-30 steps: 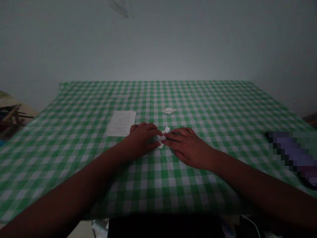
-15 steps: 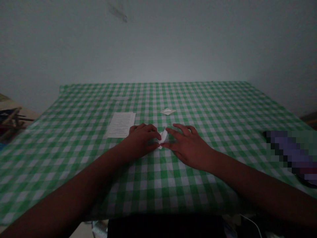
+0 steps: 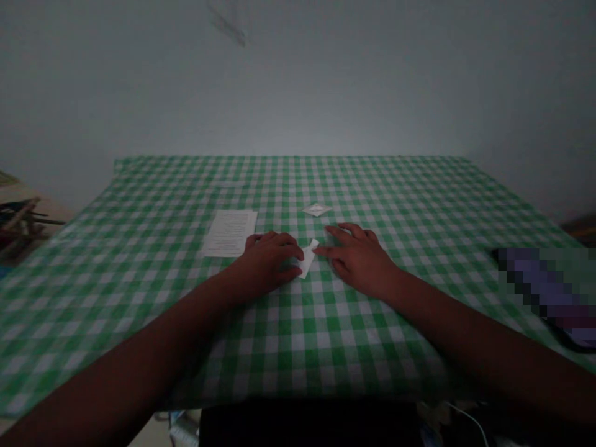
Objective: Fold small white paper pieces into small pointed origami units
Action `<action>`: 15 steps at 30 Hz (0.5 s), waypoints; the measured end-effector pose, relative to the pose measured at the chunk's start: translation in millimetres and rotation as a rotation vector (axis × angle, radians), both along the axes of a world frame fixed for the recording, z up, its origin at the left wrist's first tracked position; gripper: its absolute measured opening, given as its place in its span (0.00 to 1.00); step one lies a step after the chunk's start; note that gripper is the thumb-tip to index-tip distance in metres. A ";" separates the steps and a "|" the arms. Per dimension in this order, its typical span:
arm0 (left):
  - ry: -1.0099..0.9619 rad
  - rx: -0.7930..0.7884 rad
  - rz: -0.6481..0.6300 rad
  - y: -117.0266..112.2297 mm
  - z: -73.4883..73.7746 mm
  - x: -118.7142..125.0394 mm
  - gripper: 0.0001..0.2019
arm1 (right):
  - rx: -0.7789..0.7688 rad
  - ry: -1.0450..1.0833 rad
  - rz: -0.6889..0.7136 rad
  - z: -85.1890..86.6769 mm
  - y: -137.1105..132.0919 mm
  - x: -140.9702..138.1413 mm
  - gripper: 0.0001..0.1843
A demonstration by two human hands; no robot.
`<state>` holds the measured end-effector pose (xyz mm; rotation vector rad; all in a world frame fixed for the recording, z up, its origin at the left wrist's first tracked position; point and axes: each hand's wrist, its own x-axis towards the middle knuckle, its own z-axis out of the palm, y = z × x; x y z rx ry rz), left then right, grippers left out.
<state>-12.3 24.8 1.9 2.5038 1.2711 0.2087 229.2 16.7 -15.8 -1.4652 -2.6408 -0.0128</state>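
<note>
Left: the left hand [image 3: 270, 264] lay on its outer edge with the fingers curled and close together, their tips against the left side of the paper (whether they pinched it, I could not tell, since the fingers hid part of it)
Right: the right hand [image 3: 358, 262] was open, its fingers spread apart and lying low over the cloth, with the index fingertip at the paper's upper right edge; it was not pinching anything
Paper: the folded white paper [image 3: 308, 259] lay flat and tilted on the cloth, between the two hands and touching the fingers of both
Nearby: a printed sheet [image 3: 229, 233] lay just beyond the left hand, and a small white paper diamond [image 3: 316, 210] lay farther out, beyond the folded paper
Table: a green-and-white gingham tablecloth [image 3: 382, 192] covered the table, and all the papers rested on it
Edges: a pixelated purple object [image 3: 542, 285] lay near the right edge of the cloth, and a white cable [image 3: 468, 417] ran below the table's near edge
</note>
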 end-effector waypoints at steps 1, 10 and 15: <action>-0.003 0.003 -0.001 -0.3 0.7 0.3 0.11 | 0.005 -0.005 -0.017 0.3 0.3 -0.2 0.22; -0.004 0.003 0.003 -1.1 3.4 1.1 0.12 | 0.079 -0.003 -0.140 0.1 4.6 -0.5 0.20; -0.018 0.017 0.008 -1.9 1.1 0.3 0.13 | 0.092 0.089 0.050 2.4 0.6 -1.1 0.21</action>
